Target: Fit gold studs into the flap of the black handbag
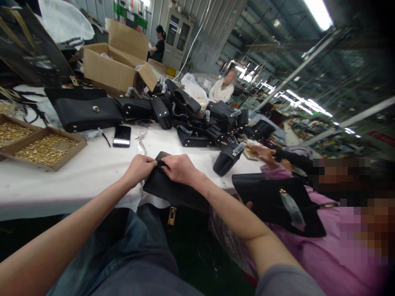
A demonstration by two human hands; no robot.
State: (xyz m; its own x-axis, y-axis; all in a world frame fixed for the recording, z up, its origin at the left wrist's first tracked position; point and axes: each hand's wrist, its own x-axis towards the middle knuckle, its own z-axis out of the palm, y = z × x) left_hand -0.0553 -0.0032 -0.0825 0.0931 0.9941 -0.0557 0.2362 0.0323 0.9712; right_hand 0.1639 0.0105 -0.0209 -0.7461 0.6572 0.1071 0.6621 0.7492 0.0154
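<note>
A black handbag [179,191] lies at the near edge of the white-covered table [114,164], partly under my right forearm. Its gold clasp plate [172,216] hangs past the table edge. My left hand [142,166] is closed in a pinch at the bag's far corner. Right beside it, my right hand [179,168] grips the same corner with bent fingers. Whether a small part sits between the fingertips is hidden. A strip of clear plastic film [141,144] lies just beyond my left hand.
Shallow cardboard trays of small gold fittings [49,148] stand at left, near a phone [121,136]. Several black bags [191,111] are heaped behind, before an open carton [108,70]. At right, a co-worker in a pink sleeve holds another black bag [277,201], close to my right arm.
</note>
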